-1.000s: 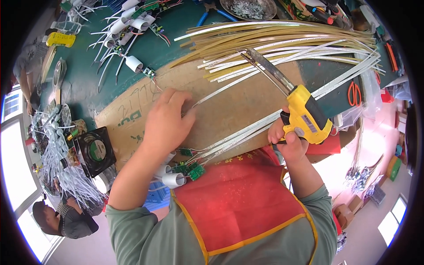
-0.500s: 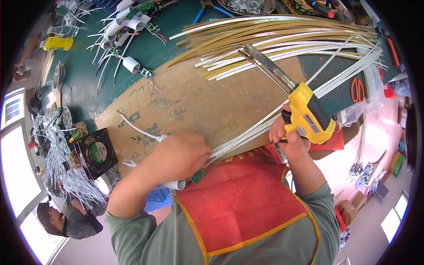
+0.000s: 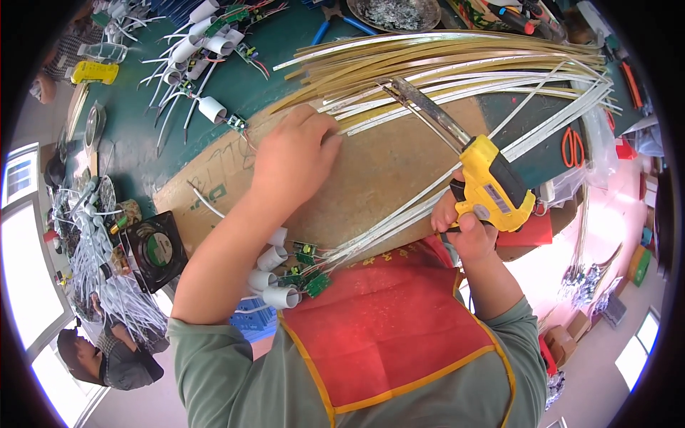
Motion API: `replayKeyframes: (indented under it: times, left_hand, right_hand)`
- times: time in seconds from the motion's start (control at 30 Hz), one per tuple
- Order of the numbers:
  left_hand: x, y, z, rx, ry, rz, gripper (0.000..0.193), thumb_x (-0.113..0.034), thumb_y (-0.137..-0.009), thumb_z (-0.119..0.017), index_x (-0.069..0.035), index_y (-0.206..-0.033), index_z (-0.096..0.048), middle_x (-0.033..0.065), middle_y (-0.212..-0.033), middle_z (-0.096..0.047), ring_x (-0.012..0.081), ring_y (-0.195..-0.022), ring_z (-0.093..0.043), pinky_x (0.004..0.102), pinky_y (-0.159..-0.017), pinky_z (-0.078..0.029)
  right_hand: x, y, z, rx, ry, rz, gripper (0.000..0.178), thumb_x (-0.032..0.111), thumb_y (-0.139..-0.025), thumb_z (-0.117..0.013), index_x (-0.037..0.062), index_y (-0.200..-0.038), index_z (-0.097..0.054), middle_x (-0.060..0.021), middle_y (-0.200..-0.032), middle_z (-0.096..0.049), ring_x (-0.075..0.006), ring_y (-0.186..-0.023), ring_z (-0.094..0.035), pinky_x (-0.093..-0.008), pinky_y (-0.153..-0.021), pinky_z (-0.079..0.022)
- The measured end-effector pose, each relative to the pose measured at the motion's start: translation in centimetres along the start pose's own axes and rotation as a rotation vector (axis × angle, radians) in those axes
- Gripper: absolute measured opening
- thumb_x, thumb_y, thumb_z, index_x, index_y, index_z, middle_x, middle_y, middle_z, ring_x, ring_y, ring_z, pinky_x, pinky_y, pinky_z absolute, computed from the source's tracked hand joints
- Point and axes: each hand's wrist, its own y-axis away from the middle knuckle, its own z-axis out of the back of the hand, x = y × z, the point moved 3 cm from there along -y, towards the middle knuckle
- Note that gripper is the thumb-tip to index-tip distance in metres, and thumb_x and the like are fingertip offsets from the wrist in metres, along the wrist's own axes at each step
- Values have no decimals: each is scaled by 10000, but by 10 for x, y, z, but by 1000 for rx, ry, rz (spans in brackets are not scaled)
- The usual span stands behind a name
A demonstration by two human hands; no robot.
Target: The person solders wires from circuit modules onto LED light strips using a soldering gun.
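My right hand (image 3: 467, 225) grips the handle of a yellow and black soldering gun (image 3: 496, 185), its long metal barrel angled up to the left. My left hand (image 3: 296, 150) is over the brown board (image 3: 357, 192), thumb apart from the bent fingers, next to the near ends of a pile of white and tan LED strips (image 3: 428, 60). Its fingertips are partly hidden, and nothing shows in them. Below it, several white cylindrical housings (image 3: 280, 297) with green circuit boards (image 3: 316, 285) lie at the board's near edge, touching the ends of a white strip bundle (image 3: 385, 232).
More wired housings (image 3: 212, 108) lie at the far left of the green table (image 3: 285, 28). A black fan (image 3: 153, 250) stands at the left edge. Red-handled scissors (image 3: 572, 148) lie at right; blue-handled pliers (image 3: 321, 32) and a metal dish (image 3: 396, 13) are at the back.
My left hand has moved away from the near strip ends, up to the far strip pile, uncovering housings and circuit boards. My right hand with the soldering gun has barely shifted.
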Motion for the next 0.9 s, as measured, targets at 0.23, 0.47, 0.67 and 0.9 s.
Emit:
replayKeyframes:
  times: [0.23,0.47,0.67,0.9]
  left_hand:
    - [-3,-3,-3,99,-7,59,101,-128,-858,-646,-41,-909,-655,146,-941,-635,359,-901,-636,443,-790,-510]
    - [-8,18,-1,151,-29,3,85,-127,-865,-630,-52,-904,-637,149,-961,-626,371,-912,-626,455,-783,-505]
    - [-5,18,-5,-21,-251,-266,49,-101,-823,-631,-73,-863,-631,115,-894,-602,328,-840,-619,440,-746,-498]
    - [-3,18,3,-95,-470,-401,113,-87,-773,-663,-101,-885,-651,44,-878,-601,260,-798,-604,393,-700,-469]
  right_hand:
    - [1,0,0,2,-6,-12,735,347,-887,-754,-59,-1393,-407,-65,-742,-547,-146,-604,-517,-276,-574,-461]
    - [1,-1,-1,9,5,-5,714,335,-901,-734,-65,-1394,-408,-74,-746,-556,-146,-600,-514,-275,-571,-462]
    - [-1,0,0,30,9,7,705,331,-908,-727,-66,-1393,-406,-77,-752,-561,-145,-600,-517,-273,-569,-467]
    - [-1,-1,0,9,20,34,690,320,-917,-719,-66,-1394,-402,-76,-750,-557,-144,-598,-520,-276,-559,-467]
